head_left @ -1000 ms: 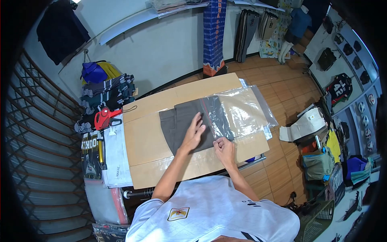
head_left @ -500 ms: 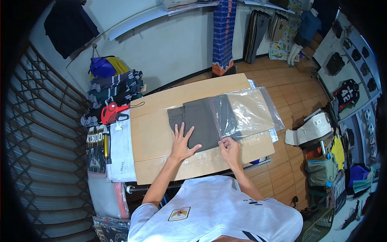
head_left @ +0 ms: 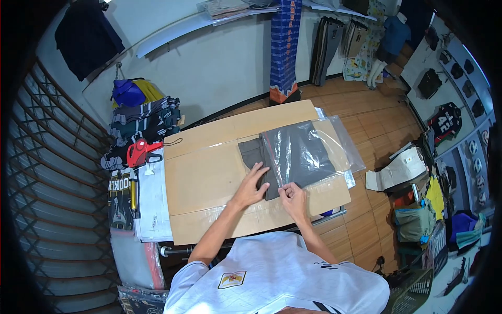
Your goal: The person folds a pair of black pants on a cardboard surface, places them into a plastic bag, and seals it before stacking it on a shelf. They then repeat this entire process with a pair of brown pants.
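Note:
A folded dark grey garment lies on the cardboard sheet, most of it inside a clear plastic bag. Its left end sticks out past the bag's red-lined opening. My left hand rests on the exposed left part of the cloth, fingers spread, holding nothing. At the near corner of the bag's opening, my right hand pinches the edge of the plastic between thumb and fingers.
To the left of the cardboard are a red tape dispenser, a stack of folded clothes and white packages. A metal rail runs along the near edge. Clothing piles stand at the right.
The garment has moved right, deeper into the bag, and the plastic now covers most of it. My left hand has shifted right with the cloth. My right hand still pinches the bag's edge.

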`<state>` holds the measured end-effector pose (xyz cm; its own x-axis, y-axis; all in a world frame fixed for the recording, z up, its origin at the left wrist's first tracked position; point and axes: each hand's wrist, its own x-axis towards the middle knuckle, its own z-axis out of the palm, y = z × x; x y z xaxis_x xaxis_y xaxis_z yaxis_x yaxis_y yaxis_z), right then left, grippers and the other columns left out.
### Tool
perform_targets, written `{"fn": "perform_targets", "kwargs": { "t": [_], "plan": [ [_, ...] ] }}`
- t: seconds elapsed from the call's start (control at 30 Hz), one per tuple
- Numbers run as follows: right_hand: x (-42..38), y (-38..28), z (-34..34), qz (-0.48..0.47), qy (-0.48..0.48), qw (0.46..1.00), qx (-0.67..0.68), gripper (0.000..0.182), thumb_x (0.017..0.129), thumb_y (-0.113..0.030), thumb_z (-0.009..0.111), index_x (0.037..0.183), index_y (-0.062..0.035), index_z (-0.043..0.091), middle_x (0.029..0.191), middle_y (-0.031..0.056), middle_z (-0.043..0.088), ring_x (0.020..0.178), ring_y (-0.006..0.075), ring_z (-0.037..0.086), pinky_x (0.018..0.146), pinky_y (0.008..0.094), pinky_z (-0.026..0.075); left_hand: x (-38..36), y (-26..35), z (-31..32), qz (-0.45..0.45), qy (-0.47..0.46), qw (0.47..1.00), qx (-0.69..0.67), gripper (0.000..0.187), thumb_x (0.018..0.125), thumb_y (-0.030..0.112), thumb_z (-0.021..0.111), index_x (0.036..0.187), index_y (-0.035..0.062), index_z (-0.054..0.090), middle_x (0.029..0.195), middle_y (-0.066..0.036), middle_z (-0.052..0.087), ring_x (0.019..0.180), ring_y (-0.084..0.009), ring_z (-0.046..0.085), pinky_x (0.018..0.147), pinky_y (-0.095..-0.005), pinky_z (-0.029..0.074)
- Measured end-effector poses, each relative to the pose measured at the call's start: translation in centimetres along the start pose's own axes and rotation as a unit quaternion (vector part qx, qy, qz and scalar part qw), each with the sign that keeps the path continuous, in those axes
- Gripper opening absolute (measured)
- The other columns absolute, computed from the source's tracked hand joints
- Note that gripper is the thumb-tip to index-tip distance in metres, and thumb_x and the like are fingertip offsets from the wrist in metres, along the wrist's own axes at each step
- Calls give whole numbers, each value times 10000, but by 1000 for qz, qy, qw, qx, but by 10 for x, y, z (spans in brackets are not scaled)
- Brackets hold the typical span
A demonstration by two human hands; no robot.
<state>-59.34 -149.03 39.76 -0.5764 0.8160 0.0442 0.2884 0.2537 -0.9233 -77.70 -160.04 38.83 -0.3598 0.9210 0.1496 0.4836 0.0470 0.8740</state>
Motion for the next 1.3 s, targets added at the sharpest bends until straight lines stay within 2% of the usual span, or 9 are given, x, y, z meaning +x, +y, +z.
{"fn": "perform_targets", "kwargs": {
  "t": [0.03, 0.13, 0.17, 0.67, 0.83, 1.07, 1.13, 1.17, 1.3],
  "plan": [
    [-1, 0, -2, 4, 4, 1000, 6, 144, 903, -123, 756, 912, 14, 714, 624, 82, 649, 540, 124, 573, 528, 333, 455, -1, -1, -12, -7, -20, 1000, -4, 793, 873, 395, 788, 1552, 132, 474, 1666, -314, 228, 1556, -522, 160, 1243, -652, 186],
    [0, 7, -15, 7, 26, 999, 24, 144, 915, -117, 747, 948, 18, 709, 659, 80, 673, 567, 117, 597, 543, 319, 472, -10, 10, -33, 2, -13, 971, 240, 938, 795, 475, 842, 1577, 144, 444, 1653, -334, 237, 1555, -527, 154, 1243, -661, 178],
    [0, 10, -19, 7, 32, 999, 31, 144, 919, -115, 743, 958, 19, 707, 671, 79, 681, 577, 114, 605, 549, 314, 478, -10, 12, -33, -51, -18, 955, 293, 1072, 723, 537, 872, 1601, 138, 405, 1641, -360, 237, 1556, -527, 149, 1245, -672, 156],
    [42, 43, -92, -10, 125, 991, 49, 113, 940, -81, 737, 960, 23, 699, 713, 45, 689, 622, 89, 616, 565, 273, 484, 61, 10, 37, 3, -49, 950, 307, 1120, 733, 626, 798, 1621, 111, 350, 1593, -394, 303, 1546, -503, 209, 1238, -703, 105],
    [47, 52, -124, -4, 153, 986, 72, 116, 940, -78, 738, 961, 27, 694, 704, 26, 671, 617, 62, 584, 555, 256, 458, 95, 37, 75, 66, -10, 919, 388, 1085, 770, 731, 697, 1605, 109, 394, 1539, -392, 407, 1525, -487, 293, 1253, -667, -2],
    [57, 75, -194, 33, 172, 984, 25, 142, 937, -82, 741, 999, 36, 690, 690, 22, 659, 608, 50, 565, 553, 248, 447, 101, 43, 83, 43, -13, 919, 393, 1080, 765, 707, 731, 1589, 89, 405, 1516, -408, 423, 1509, -505, 312, 1273, -610, 34],
    [72, 84, -212, 31, 186, 982, 23, 151, 937, -87, 741, 1011, 35, 691, 675, 30, 660, 595, 61, 570, 554, 254, 454, 100, 56, 79, 14, -10, 939, 343, 1035, 757, 637, 787, 1568, 95, 438, 1522, -396, 423, 1500, -497, 335, 1273, -582, 140],
    [80, 87, -223, 57, 186, 981, 3, 224, 916, -138, 769, 1039, 33, 693, 790, 100, 714, 679, 159, 653, 636, 327, 518, 95, 51, 80, 13, 8, 950, 313, 1023, 758, 621, 796, 1563, 96, 446, 1526, -382, 428, 1498, -490, 342, 1269, -578, 167],
    [127, 103, -255, -31, 217, 956, -197, 480, 858, -251, 826, 1201, 38, 655, 1148, 221, 718, 990, 353, 696, 858, 471, 536, 75, 37, 78, 8, 63, 956, 287, 998, 766, 572, 818, 1558, 91, 448, 1551, -286, 465, 1490, -451, 374, 1250, -560, 246]
  ]
}}
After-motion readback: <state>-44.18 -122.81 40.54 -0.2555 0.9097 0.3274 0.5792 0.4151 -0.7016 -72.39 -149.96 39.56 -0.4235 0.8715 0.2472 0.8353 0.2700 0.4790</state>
